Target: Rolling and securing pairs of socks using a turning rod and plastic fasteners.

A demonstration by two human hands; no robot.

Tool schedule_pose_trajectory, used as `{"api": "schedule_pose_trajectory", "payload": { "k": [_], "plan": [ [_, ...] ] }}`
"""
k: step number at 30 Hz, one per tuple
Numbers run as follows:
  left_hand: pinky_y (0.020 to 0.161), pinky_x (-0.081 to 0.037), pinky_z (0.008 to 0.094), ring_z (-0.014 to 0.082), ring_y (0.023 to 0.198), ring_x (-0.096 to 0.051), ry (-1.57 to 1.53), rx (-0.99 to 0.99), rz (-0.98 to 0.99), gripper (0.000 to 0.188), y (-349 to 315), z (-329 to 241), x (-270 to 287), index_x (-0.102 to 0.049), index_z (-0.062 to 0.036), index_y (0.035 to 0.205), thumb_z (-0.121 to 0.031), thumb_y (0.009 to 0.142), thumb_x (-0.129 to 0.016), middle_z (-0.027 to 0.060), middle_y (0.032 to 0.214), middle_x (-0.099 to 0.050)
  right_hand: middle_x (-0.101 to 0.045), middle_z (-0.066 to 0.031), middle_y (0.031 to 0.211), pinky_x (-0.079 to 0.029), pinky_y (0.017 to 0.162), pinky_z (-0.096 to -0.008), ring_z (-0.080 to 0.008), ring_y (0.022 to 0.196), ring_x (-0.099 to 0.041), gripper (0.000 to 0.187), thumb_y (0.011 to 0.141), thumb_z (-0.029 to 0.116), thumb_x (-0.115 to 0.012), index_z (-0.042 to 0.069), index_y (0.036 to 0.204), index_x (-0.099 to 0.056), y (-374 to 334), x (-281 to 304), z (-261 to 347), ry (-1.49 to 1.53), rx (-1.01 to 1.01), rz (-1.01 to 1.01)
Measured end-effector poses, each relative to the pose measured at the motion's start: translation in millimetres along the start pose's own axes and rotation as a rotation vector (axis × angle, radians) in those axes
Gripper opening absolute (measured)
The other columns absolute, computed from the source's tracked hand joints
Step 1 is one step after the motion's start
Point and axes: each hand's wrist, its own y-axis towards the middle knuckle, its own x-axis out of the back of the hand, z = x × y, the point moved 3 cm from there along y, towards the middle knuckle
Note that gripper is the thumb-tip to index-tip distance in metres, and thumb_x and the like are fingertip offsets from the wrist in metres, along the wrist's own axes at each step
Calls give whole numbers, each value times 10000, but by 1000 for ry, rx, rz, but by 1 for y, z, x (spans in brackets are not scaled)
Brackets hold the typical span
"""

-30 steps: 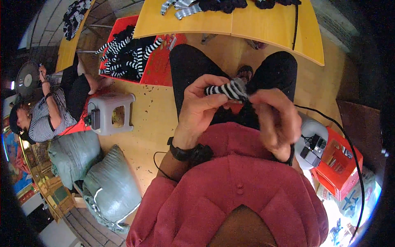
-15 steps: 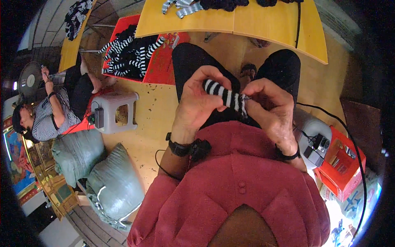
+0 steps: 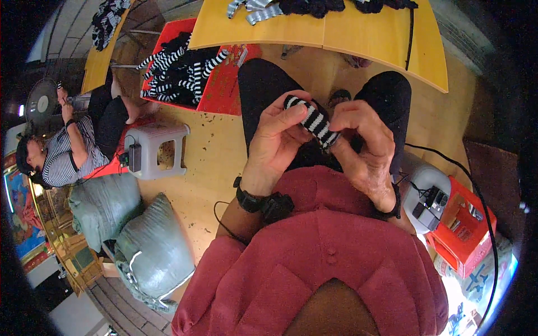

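Note:
A small black-and-white striped knitted piece (image 3: 315, 121), shaped like a narrow tube with one rounded end, slants between my hands above my lap. My left hand (image 3: 271, 137) is closed on it, the thumb lying along its upper left part and the fingers behind. Close to its lower right end, my right hand (image 3: 367, 147) is bent, with thumb and forefinger at the ragged edge. Whether a small tool sits between those fingertips I cannot make out.
A yellow table (image 3: 370, 33) with dark and striped knits stands ahead. To the left are a red bin (image 3: 218, 89) of striped knits, a grey stool (image 3: 157, 145), stuffed sacks (image 3: 159, 246) and a seated person (image 3: 73, 148). A red crate (image 3: 462, 229) and black cable are at right.
The knitted piece has turned, its cut end now pointing down and right. My left thumb has moved up onto it, and my right fingers have opened slightly at its edge.

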Motion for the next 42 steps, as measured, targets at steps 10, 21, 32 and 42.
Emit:
{"api": "schedule_pose_trajectory", "payload": {
  "k": [10, 21, 32, 42],
  "plan": [
    [805, -452, 350, 180, 865, -578, -204, 2, -95, 198, 2, -2, -3, -581, -62, 970, -226, 859, -580, 52, 890, -612, -612, -149, 743, -481, 568, -307, -243, 624, -609, 314, 719, -53, -629, -44, 1027, -569, -25, -11, 19, 59, -158, 68],
    [784, -460, 400, 262, 823, -556, -329, -77, 26, 92, 9, -12, -38, -525, -72, 902, -129, 832, -540, 88, 844, -540, -620, -152, 765, -493, 584, -300, -231, 652, -634, 597, 750, -24, -632, -34, 1277, -349, -47, -27, 3, 185, -212, 161],
    [475, -302, 234, 79, 480, -343, -429, -64, 325, 198, 11, -18, -64, -468, -145, 759, -272, 902, -519, -35, 589, -377, -600, -106, 896, -440, 566, -209, -103, 684, -555, 786, 817, 12, -610, 93, 1417, -109, -47, -30, 19, 1026, -711, 391],
    [408, -340, 250, 79, 406, -296, -262, -185, 539, 228, -4, -3, -91, -449, -134, 824, -304, 857, -597, -28, 519, -324, -576, -252, 817, -347, 368, -202, -131, 419, -478, 741, 715, 204, -662, -15, 1281, -237, -44, -16, 34, 1535, -871, 416]
  ]
}}
